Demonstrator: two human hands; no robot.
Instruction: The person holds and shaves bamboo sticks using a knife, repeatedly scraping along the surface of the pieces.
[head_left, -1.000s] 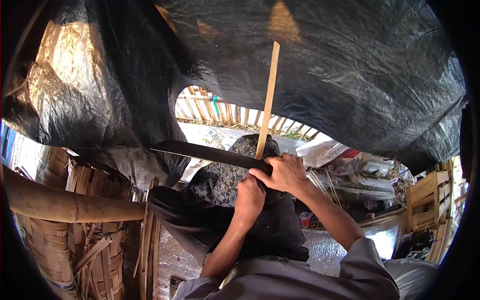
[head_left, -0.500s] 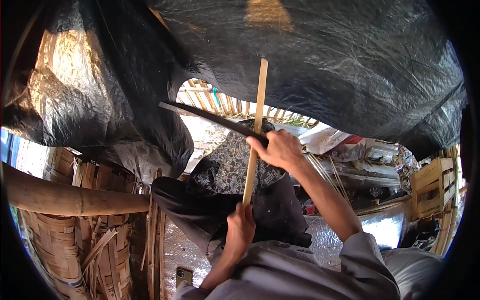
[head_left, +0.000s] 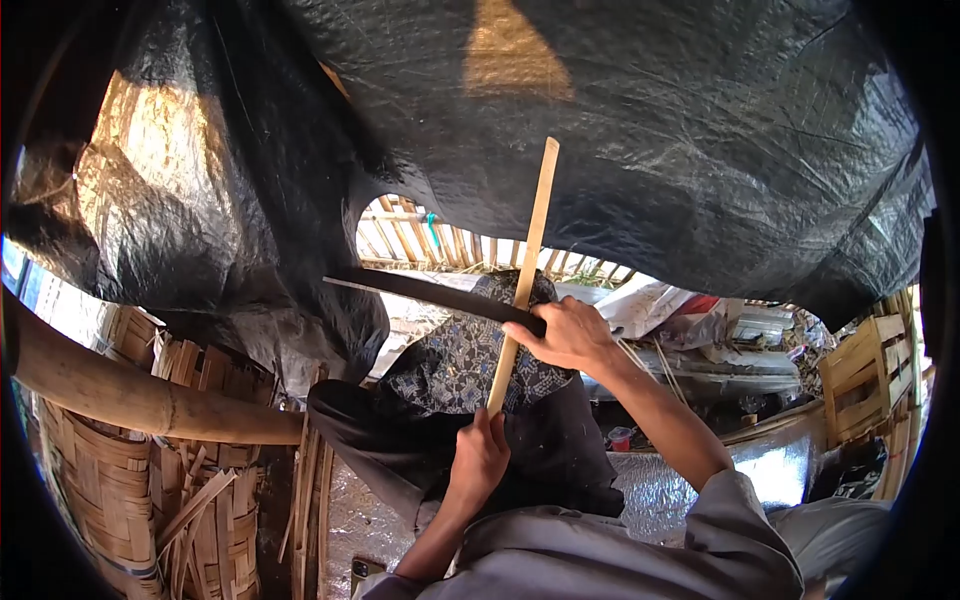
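A long pale bamboo strip (head_left: 538, 225) points up and away from me, leaning slightly right. My left hand (head_left: 480, 460) is closed around its lower end, above my dark-trousered lap. My right hand (head_left: 572, 336) grips a long dark-bladed knife (head_left: 425, 292), its handle mostly covered by the fingers. The blade lies across the strip and reaches out to the left. My right thumb rests against the strip near the crossing. A dark patterned cloth (head_left: 450, 365) lies over my legs beneath the strip.
Black plastic sheeting (head_left: 680, 140) hangs ahead. On the left, a thick bamboo pole (head_left: 190, 410) passes above woven bamboo baskets (head_left: 95, 490). To the right are a wooden crate (head_left: 865, 378) and a red cup (head_left: 620, 438). A phone (head_left: 365, 568) lies low by my left arm.
My right hand and the knife have moved down along the strip, closer to my left hand. The strip leans more to the right. The camera view has tilted up a little.
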